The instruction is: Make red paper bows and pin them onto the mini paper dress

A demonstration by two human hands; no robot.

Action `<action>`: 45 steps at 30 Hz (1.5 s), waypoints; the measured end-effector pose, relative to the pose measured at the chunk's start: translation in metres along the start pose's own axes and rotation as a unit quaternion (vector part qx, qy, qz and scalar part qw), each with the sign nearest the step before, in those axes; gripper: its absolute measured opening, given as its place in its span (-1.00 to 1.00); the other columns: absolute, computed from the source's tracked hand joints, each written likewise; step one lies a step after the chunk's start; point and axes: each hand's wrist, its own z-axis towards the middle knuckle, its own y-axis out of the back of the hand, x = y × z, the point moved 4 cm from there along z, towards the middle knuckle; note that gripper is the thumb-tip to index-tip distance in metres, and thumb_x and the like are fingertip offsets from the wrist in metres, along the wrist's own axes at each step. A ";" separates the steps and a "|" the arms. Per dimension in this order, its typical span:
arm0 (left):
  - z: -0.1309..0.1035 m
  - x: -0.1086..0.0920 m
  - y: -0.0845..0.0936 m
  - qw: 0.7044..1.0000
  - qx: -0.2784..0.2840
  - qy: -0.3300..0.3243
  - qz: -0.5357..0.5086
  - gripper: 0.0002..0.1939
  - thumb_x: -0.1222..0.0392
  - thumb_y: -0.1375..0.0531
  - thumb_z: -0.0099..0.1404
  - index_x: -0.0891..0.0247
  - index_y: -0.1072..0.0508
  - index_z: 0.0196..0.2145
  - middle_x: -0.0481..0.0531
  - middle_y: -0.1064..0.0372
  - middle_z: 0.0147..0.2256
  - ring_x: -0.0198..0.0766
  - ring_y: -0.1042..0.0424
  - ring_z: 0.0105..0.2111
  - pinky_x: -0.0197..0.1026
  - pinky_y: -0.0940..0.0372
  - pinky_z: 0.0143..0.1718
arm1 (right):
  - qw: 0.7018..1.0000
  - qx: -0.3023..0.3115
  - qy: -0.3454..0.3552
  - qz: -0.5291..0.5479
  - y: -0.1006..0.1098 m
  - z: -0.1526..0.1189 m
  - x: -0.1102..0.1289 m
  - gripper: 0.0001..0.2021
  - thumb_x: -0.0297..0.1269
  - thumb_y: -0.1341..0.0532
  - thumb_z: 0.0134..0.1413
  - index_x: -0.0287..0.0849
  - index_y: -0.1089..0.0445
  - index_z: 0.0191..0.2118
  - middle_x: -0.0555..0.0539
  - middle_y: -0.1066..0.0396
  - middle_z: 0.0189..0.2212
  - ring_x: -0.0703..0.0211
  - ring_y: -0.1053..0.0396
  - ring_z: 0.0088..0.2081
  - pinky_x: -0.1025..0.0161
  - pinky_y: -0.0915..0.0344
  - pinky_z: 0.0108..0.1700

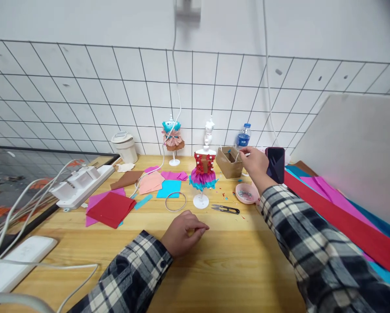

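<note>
My right hand (pixel 256 164) is at the box (pixel 230 169), grip unclear; my left hand's (pixel 183 233) fingertips press together. Dressed mannequin (pixel 204 180) stands central, likely for easy reach.

Cardboard box (pixel 231 169) partly behind right hand (pixel 255 161)

I've got one feed, head-worn; faces forward and down over the wooden table (pixel 234 265) to the tiled wall (pixel 126 102); wide and near; left hand (pixel 184 234) below centre, right hand (pixel 256 165) farther out.
</note>
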 end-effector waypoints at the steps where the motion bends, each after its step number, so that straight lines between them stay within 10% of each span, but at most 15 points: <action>1: 0.000 0.001 0.000 1.000 0.000 -0.001 0.003 -0.79 0.24 -0.11 0.25 0.17 -0.56 -0.30 0.04 -0.49 -0.47 -0.26 -0.37 -0.39 -0.20 -0.24 -0.31 | 1.000 0.017 0.002 -0.024 -0.007 0.004 0.001 -0.68 -0.10 -0.03 0.16 0.03 -0.44 -0.08 -0.04 -0.50 -0.19 0.09 -0.40 -0.19 0.24 -0.21 -0.24; 7: 0.004 0.006 -0.004 1.000 0.008 0.006 0.005 -0.79 0.24 -0.11 0.24 0.18 -0.56 -0.30 0.04 -0.48 -0.48 -0.26 -0.37 -0.39 -0.19 -0.24 -0.30 | 0.995 0.070 0.025 -0.061 -0.025 0.020 0.000 -0.72 -0.20 -0.10 0.11 0.01 -0.50 -0.14 -0.14 -0.49 -0.17 0.05 -0.40 -0.16 0.22 -0.20 -0.23; 14: 0.007 0.011 -0.003 1.000 0.012 0.019 -0.014 -0.79 0.24 -0.11 0.24 0.19 -0.56 -0.31 0.04 -0.48 -0.48 -0.25 -0.36 -0.39 -0.18 -0.24 -0.30 | 0.998 0.052 0.006 -0.031 0.008 0.006 -0.036 -0.72 -0.07 -0.15 0.01 -0.06 -0.51 -0.24 -0.07 -0.50 -0.30 0.12 -0.40 -0.31 0.28 -0.15 -0.40; 23: 0.012 0.010 -0.006 0.999 0.032 0.034 -0.026 -0.79 0.25 -0.10 0.24 0.20 -0.56 -0.32 0.04 -0.46 -0.50 -0.26 -0.35 -0.39 -0.20 -0.23 -0.31 | 0.921 0.324 0.089 -0.195 -0.009 -0.064 -0.058 -0.82 -0.36 -0.24 -0.16 -0.05 -0.54 -0.35 -0.15 -0.49 -0.32 0.02 -0.43 -0.28 0.25 -0.17 -0.38; 45: 0.011 0.016 -0.004 0.998 0.026 0.047 -0.041 -0.80 0.22 -0.11 0.25 0.22 -0.56 -0.33 0.04 -0.44 -0.49 -0.27 -0.34 -0.40 -0.22 -0.20 -0.32 | 0.926 0.297 0.104 -0.209 -0.003 -0.056 -0.050 -0.80 -0.28 -0.16 -0.03 -0.08 -0.52 -0.29 -0.16 -0.48 -0.26 -0.01 -0.42 -0.24 0.23 -0.17 -0.37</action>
